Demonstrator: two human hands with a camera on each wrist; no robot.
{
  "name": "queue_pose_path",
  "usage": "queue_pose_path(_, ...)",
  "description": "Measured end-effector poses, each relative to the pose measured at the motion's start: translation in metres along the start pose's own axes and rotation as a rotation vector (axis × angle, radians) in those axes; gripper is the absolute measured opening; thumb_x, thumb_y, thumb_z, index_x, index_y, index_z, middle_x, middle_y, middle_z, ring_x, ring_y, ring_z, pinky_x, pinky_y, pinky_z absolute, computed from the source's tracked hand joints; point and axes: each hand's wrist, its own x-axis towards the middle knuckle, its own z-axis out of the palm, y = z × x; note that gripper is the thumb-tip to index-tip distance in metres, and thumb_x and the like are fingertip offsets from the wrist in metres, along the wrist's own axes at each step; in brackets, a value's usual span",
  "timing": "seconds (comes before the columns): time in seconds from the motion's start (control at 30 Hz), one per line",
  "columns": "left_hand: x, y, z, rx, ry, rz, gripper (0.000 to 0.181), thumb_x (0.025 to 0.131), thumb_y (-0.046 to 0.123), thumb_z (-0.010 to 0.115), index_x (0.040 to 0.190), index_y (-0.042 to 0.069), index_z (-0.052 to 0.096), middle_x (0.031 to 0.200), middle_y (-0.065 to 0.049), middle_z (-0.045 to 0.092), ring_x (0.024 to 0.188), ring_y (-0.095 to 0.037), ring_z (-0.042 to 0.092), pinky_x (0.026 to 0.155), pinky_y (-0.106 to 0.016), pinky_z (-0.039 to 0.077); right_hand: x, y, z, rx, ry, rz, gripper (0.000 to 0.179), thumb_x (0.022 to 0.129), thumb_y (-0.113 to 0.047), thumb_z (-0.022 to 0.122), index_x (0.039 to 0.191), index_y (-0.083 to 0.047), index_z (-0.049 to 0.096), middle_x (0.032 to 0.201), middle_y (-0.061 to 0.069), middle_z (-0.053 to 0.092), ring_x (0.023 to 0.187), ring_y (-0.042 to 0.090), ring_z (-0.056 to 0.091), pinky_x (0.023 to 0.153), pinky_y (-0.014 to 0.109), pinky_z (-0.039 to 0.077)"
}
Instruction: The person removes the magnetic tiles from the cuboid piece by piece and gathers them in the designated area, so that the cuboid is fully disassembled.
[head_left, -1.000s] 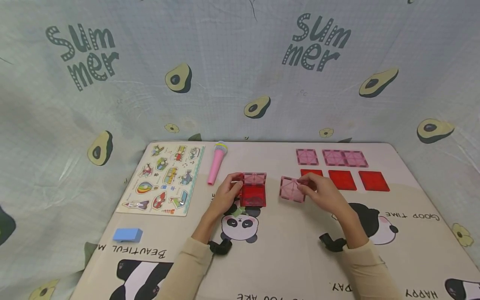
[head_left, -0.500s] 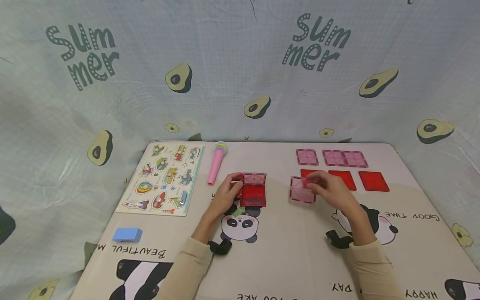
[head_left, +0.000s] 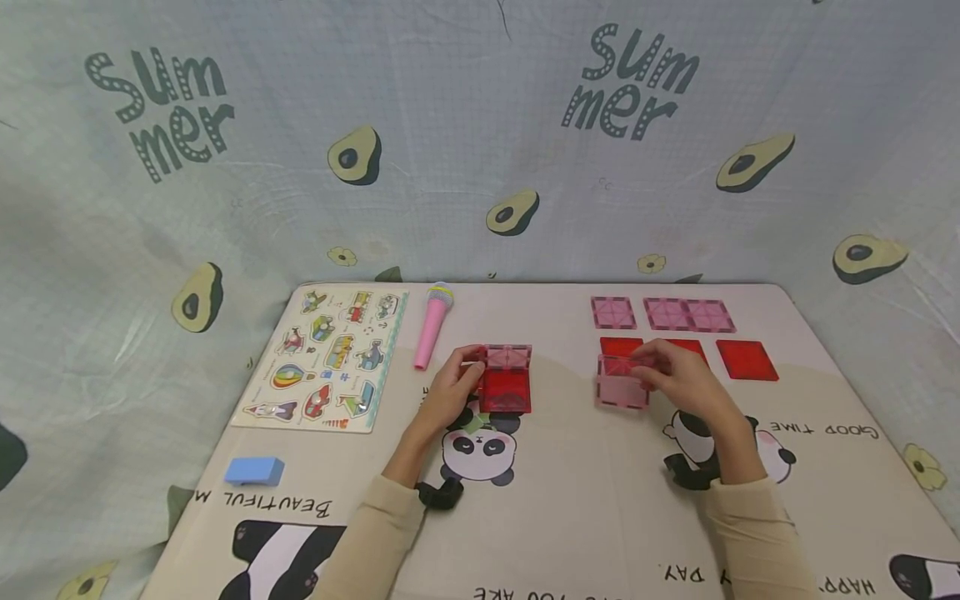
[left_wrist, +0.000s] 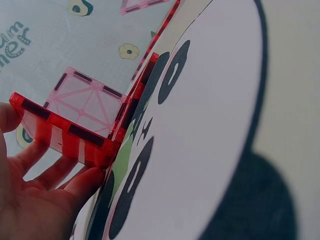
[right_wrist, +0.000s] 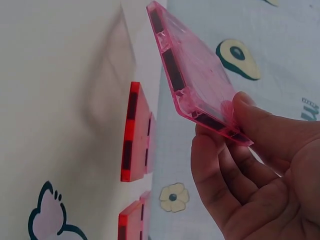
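Note:
My left hand (head_left: 452,387) holds a clear red magnetic tile (left_wrist: 65,130) standing on edge at the left of a small build. That build has a flat red magnetic tile (head_left: 505,393) as base and an upright pink magnetic tile (head_left: 508,357) at its back. To the right, my right hand (head_left: 678,375) pinches another pink magnetic tile (right_wrist: 197,70) by one edge, thumb on one face and fingers on the other. This tile is raised off the table, tilted, and partly covers a red tile (head_left: 619,345) in the head view.
More red tiles (head_left: 747,360) and pink tiles (head_left: 689,316) lie in rows at the back right. A picture puzzle board (head_left: 322,358), a pink toy microphone (head_left: 432,327) and a blue block (head_left: 255,471) lie on the left. A patterned cloth (head_left: 435,100) hangs behind the table.
My right hand has moved to the right with the pink tile, away from the build and toward the red tiles. The left hand and the build stay in place.

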Motion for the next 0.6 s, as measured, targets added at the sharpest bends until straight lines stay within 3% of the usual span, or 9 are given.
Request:
queue_pose_path(0.13, 0.000, 0.000, 0.000, 0.007, 0.001, -0.004, 0.044, 0.106, 0.015, 0.045, 0.147, -0.001, 0.041, 0.147, -0.023, 0.049, 0.133, -0.040, 0.054, 0.106, -0.049, 0.051, 0.000, 0.005, -0.002, 0.005, -0.010, -0.003, 0.031, 0.096, -0.019, 0.068, 0.124, -0.006, 0.062, 0.103, 0.011, 0.068, 0.091, 0.022, 0.066, 0.074, 0.014, 0.054)
queue_pose_path(0.37, -0.001, 0.001, 0.000, 0.017, 0.002, -0.005, 0.044, 0.106, 0.015, 0.045, 0.147, -0.001, 0.041, 0.147, -0.023, 0.049, 0.132, -0.040, 0.054, 0.106, -0.049, 0.052, 0.000, 0.009, -0.003, 0.017, -0.055, 0.003, 0.030, 0.095, -0.016, 0.069, 0.122, -0.005, 0.064, 0.096, 0.008, 0.064, 0.084, 0.020, 0.061, 0.069, 0.019, 0.056)
queue_pose_path(0.6, 0.000, 0.001, 0.000, 0.025, 0.002, -0.009, 0.044, 0.106, 0.016, 0.045, 0.147, 0.000, 0.041, 0.147, -0.023, 0.049, 0.133, -0.040, 0.054, 0.106, -0.049, 0.052, -0.001, 0.016, -0.005, -0.004, -0.087, 0.009, 0.028, 0.094, -0.015, 0.069, 0.120, -0.006, 0.066, 0.105, 0.011, 0.068, 0.093, 0.023, 0.060, 0.071, 0.019, 0.056)
